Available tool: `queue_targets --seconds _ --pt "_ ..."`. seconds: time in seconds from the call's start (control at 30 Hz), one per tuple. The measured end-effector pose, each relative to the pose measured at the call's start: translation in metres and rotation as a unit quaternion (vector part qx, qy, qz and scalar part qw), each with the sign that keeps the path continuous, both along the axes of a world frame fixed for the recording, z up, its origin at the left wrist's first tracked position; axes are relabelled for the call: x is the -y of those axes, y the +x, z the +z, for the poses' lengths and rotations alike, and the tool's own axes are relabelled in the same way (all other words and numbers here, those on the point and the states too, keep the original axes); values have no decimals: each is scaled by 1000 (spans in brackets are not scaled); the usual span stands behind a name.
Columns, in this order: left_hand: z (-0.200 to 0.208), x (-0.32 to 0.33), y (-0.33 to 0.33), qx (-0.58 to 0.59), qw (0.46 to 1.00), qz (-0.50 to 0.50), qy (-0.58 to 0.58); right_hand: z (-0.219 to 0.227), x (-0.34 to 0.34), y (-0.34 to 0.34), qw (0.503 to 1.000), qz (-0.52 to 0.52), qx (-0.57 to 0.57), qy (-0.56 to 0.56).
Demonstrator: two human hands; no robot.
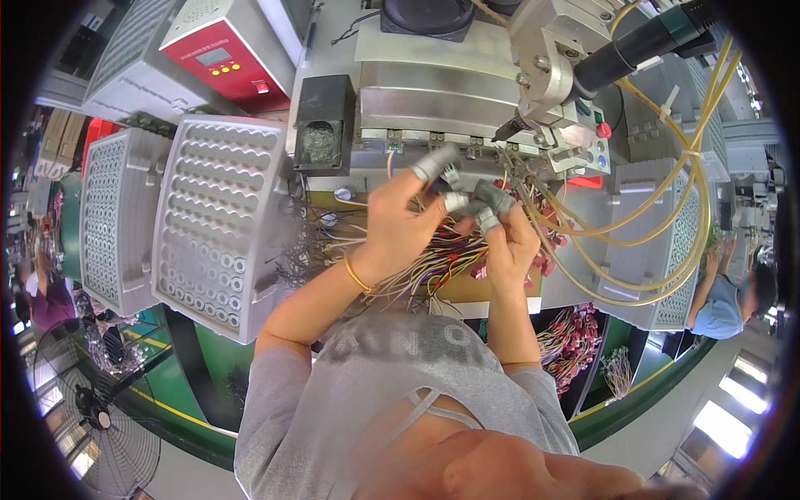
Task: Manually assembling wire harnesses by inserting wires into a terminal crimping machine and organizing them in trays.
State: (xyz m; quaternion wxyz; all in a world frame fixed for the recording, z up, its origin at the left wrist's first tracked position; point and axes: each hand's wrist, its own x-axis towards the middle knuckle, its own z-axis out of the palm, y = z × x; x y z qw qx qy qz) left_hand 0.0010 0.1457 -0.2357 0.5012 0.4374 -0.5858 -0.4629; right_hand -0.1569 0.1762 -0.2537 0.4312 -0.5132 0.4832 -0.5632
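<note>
My left hand (398,223), with grey covers on its fingertips, is raised over the bench with thumb and forefinger brought together. Facing it from the right, my right hand (512,248) has covered fingertips pinched too. The fingertips nearly meet, and whatever small part is between them is too blurred and hidden to name. Below them lies a bundle of thin coloured wires (450,260) on a tan board. Just beyond my fingers runs the front edge of a metal fixture (433,98) with small clamps along it. The black pointed tool (510,127) of a machine comes down close by.
To the left stand a grey tray (218,150) with rows of small round parts, a black box (323,125) and a red-fronted control unit (225,62). Yellowish tubes (700,200) loop down at the right, before stacked trays (654,221). Red-ended wires (575,346) hang below the bench.
</note>
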Motion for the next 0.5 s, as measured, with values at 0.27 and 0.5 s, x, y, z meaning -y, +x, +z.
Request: queue_targets --seconds 0.27,0.5 --pt "7 45 -11 220 913 125 -319 4 -7 5 998 13 -1 54" --pt "5 49 -25 231 921 117 -291 5 -2 4 997 5 -73 29"
